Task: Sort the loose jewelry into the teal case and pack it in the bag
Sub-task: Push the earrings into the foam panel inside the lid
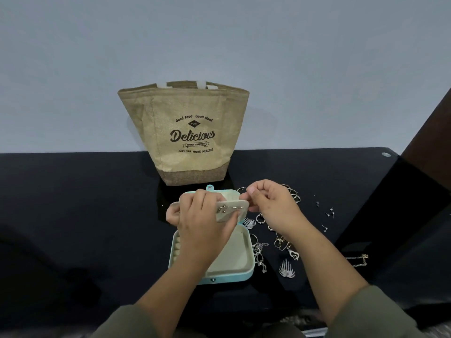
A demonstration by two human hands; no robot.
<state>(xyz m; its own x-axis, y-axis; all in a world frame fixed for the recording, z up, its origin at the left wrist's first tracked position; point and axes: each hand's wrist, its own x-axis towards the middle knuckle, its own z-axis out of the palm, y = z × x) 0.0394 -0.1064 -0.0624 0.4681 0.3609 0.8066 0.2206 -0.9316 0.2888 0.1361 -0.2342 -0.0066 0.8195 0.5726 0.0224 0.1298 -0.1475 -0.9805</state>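
- Olive sleeves [380, 313] enter from the bottom edge, above a black tabletop [73, 191].
- The teal case [231, 280] lies open on the tabletop in front of the person, its pale lining showing and its lid [230, 192] hinged back on the far side.
- Loose jewelry [280, 240] is scattered just right of the case: a white fan earring [287, 269], a heart pendant [294, 255], rings, small studs [329, 212], and a chain [358, 260] further right.
- The left hand [202, 223] hovers over the case, its fingers curled around a beige panel [233, 207] that carries small earrings [223, 209].
- The right hand [273, 206] meets the panel's right end, its fingers drawn together and pinching there.
- Behind the case stands an upright burlap bag [185, 132] printed "Delicious", its mouth open, against a pale wall [219, 32].
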